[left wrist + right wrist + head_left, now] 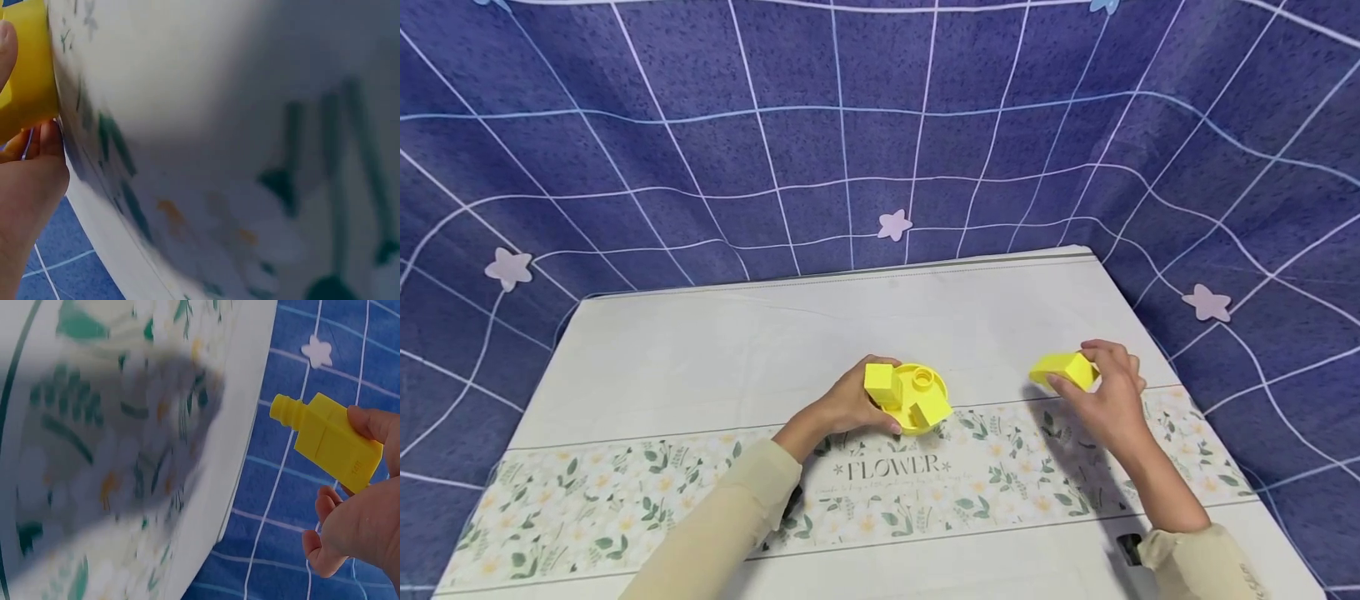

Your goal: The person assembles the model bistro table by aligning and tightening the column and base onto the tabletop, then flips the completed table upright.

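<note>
My left hand (848,403) grips the rim of a round yellow base (910,394) at mid-table, thumb at its near side. On that base are a boxy yellow block (880,382) at the left, another yellow block (932,410) at the right and a round socket (923,379) at the back. Off to the right, my right hand (1108,392) pinches a yellow bottle-shaped piece (337,440) above the table. Its ridged neck points away from the fingers. In the left wrist view only part of a yellow thing (31,69) shows beside the thumb.
A white cloth (715,350) with a flower-printed band (662,483) covers the table. Blue grid-patterned fabric (805,142) with pale stars hangs behind and at both sides. A small black object (1129,548) sits by the right sleeve.
</note>
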A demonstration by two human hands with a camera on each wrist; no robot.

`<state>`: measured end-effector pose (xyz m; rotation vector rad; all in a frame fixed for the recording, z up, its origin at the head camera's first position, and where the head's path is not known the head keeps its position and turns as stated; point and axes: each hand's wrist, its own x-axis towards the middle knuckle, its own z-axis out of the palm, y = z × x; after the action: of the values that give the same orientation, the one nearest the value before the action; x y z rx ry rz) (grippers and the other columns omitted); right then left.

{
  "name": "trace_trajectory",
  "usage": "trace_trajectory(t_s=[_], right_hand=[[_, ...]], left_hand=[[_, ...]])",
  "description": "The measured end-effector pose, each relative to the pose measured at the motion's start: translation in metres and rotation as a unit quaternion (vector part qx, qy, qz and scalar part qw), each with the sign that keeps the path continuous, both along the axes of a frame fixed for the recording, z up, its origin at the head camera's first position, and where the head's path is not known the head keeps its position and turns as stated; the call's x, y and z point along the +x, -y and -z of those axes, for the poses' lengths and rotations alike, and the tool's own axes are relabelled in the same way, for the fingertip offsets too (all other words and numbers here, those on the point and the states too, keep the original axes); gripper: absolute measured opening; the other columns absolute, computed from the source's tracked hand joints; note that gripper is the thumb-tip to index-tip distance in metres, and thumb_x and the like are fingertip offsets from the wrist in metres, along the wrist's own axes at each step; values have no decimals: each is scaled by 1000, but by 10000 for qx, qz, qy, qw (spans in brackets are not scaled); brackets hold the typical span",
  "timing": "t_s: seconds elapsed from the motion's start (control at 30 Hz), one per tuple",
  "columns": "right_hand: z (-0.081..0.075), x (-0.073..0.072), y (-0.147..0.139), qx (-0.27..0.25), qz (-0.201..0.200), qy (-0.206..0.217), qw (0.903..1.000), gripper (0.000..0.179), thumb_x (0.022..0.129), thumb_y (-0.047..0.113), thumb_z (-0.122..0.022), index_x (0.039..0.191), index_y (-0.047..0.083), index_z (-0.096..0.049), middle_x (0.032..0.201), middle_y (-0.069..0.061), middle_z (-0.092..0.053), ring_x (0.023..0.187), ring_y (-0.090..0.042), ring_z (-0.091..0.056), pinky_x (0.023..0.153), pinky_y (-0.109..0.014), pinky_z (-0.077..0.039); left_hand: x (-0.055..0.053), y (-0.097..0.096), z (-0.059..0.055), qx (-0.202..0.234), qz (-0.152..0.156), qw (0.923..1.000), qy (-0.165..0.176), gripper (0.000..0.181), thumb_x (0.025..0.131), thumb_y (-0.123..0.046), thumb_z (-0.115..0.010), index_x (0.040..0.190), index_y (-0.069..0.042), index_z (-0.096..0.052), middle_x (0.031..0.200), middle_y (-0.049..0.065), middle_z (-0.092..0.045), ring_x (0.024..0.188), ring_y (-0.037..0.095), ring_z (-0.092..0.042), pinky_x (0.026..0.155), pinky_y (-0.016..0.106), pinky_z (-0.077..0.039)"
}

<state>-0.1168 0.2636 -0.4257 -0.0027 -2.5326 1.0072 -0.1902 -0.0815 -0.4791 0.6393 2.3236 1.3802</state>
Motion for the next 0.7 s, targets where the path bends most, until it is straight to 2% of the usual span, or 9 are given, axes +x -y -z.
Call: trace_trajectory(t_s=[0.1, 0.23, 0.4, 0.47, 0.57, 0.7], right_hand=[[4, -1, 10, -16, -176, 49, 9998, 37, 68, 15, -74, 95, -3, -55, 116, -14, -44, 100, -29, -32, 76, -45, -15], [7, -2, 22, -83, -391, 67, 9992, 38, 68, 16, -75, 95, -1, -55, 116, -13, -44, 101, -29, -32, 77, -44, -15], [7, -3, 33, -136, -590, 60, 9981, 38, 69, 17, -74, 96, 0, -56, 117, -12, -43, 101, -27, -32, 79, -44, -15], [5, -4, 35, -152, -614, 33, 9980, 38, 69, 18, -74, 97, 0, -56, 118, -12, -43, 101, -26, -32, 79, -44, -15], [1, -5, 36, -193, -619, -32, 9979, 37, 69, 17, -74, 97, 0, -56, 118, -11, -43, 102, -26, -32, 80, -44, -15], [-2, -8, 39, -227, -708, -75, 9972, 36, 69, 17, -74, 96, -1, -56, 117, -12, -44, 102, -27, -32, 81, -46, -15]], left_hand=[[-5, -2, -2, -20, 222, 9997, 76, 98, 46, -26, -86, 129, -18, -36, 120, -7, -46, 106, 9, -48, 96, 31, -32], [-9, -5, -9, -81, 428, 9983, 381, 96, 48, -19, -86, 130, -15, -36, 121, -7, -49, 109, 8, -46, 99, 31, -28], [-2, -6, -27, -2, 447, 9965, 712, 95, 52, -10, -84, 133, -12, -34, 125, -1, -47, 114, 14, -43, 101, 35, -24], [3, -7, -29, 96, 409, 9964, 731, 97, 52, -9, -83, 134, -11, -31, 127, 0, -46, 116, 15, -42, 102, 36, -23], [8, -9, -23, 366, 356, 9969, 605, 102, 51, -8, -84, 135, -9, -27, 128, 3, -43, 116, 16, -41, 102, 37, -22], [8, -14, -5, 327, 156, 9991, 205, 103, 47, -19, -87, 133, -12, -30, 122, -3, -47, 111, 10, -45, 99, 31, -28]])
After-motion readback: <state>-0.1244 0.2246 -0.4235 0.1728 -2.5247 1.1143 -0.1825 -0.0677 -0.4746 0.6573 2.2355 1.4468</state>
